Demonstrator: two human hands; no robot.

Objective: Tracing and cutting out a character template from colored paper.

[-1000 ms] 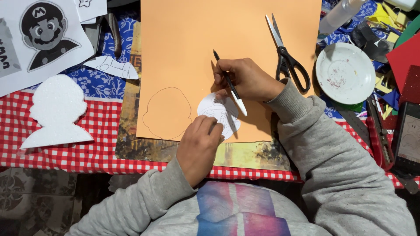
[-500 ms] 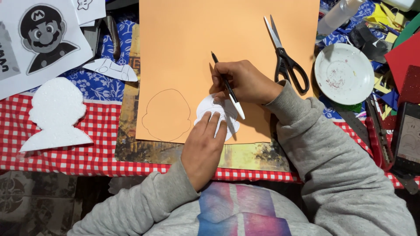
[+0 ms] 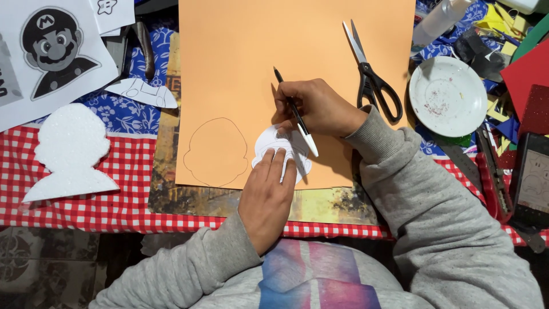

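Head view: scissors (image 3: pixel 372 71) and plate (image 3: pixel 448 95) flank right hand (image 3: pixel 317 109).

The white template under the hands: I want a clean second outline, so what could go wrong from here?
1. The left hand pins only the lower part of the template; it could slip as the pen in the right hand pushes along its edge.
2. The first outline lies close by; a shift that way might crowd the shapes.
3. The template sits near the lower edge of the orange sheet, so the line may run off.
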